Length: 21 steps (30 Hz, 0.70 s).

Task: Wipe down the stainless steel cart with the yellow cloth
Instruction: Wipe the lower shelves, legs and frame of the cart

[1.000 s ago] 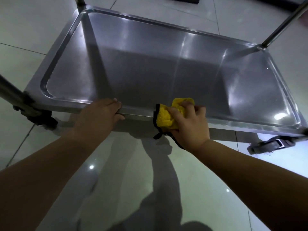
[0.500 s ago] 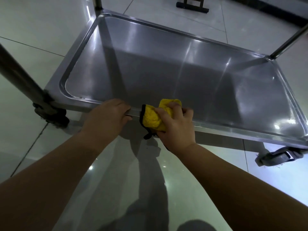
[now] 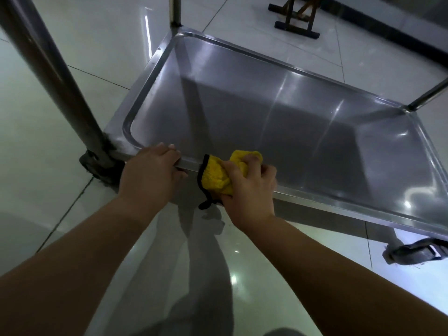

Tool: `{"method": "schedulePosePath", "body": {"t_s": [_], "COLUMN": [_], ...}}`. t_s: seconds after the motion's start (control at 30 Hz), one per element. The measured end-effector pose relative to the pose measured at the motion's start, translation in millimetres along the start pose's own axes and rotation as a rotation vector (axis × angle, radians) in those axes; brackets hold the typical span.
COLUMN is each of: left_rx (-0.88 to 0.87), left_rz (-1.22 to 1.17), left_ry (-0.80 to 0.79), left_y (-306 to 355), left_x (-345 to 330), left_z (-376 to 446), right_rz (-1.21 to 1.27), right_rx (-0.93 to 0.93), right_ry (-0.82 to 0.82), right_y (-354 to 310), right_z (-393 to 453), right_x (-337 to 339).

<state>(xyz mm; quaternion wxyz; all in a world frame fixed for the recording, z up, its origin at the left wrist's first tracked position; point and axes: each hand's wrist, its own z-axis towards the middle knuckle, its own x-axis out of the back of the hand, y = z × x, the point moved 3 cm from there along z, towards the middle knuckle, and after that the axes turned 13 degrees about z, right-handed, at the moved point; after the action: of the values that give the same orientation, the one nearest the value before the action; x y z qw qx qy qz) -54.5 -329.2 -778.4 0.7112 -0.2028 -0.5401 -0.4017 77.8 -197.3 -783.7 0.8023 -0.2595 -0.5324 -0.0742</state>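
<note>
While the right hand (image 3: 247, 187) clenched the bunched yellow cloth (image 3: 219, 174) against the near rim of the cart (image 3: 315, 197), the left hand (image 3: 150, 173) gripped that same rim just beside it, fingers hooked over the top edge and thumb below. The cloth sat on the lip of the bottom shelf (image 3: 278, 122), part of it folded over into the tray and a black-edged corner hanging down outside. Both hands were close to the near left post (image 3: 48, 76), above a caster (image 3: 97, 163).

The step in hand looked like wiping the front rim. To do it well, the cloth ought to wrap the lip so that top, outer face and underside get rubbed in one pass, with steady pressure along the length and not in short dabs. The left hand's hold seemed useful (a cart on casters will roll away under a push), so it would be wise to brace before each stroke. Some grime showed in the corner by the post, where shelf and upright met; that spot would probably need a fingertip pushed into the cloth. The shelf's flat pan showed streaky reflections, though whether those were smears or only light I could not tell. The far right caster (image 3: 412, 253) sat well apart.
</note>
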Motion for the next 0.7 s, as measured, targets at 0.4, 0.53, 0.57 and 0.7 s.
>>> {"method": "schedulePosePath", "body": {"t_s": [0.4, 0.53, 0.57, 0.7], "left_rx": [0.01, 0.009, 0.005, -0.021], "left_rz": [-0.13, -0.114, -0.089, -0.031], "left_ry": [-0.01, -0.055, -0.056, -0.006], "left_y": [-8.7, -7.6, -9.7, -20.1], "left_x": [2.6, 5.0, 6.1, 5.7], "left_z": [-5.5, -4.3, -4.0, -6.4], "right_rz": [-0.072, -0.103, -0.112, -0.124], "right_rx": [-0.021, -0.103, -0.11, -0.191], "right_ry": [-0.086, -0.09, -0.09, -0.084], "right_y": [16.8, 50.2, 55.3, 54.5], "right_z": [-3.9, -19.7, -22.3, -21.5], "right_x": [13.8, 33.7, 37.0, 34.7]}}
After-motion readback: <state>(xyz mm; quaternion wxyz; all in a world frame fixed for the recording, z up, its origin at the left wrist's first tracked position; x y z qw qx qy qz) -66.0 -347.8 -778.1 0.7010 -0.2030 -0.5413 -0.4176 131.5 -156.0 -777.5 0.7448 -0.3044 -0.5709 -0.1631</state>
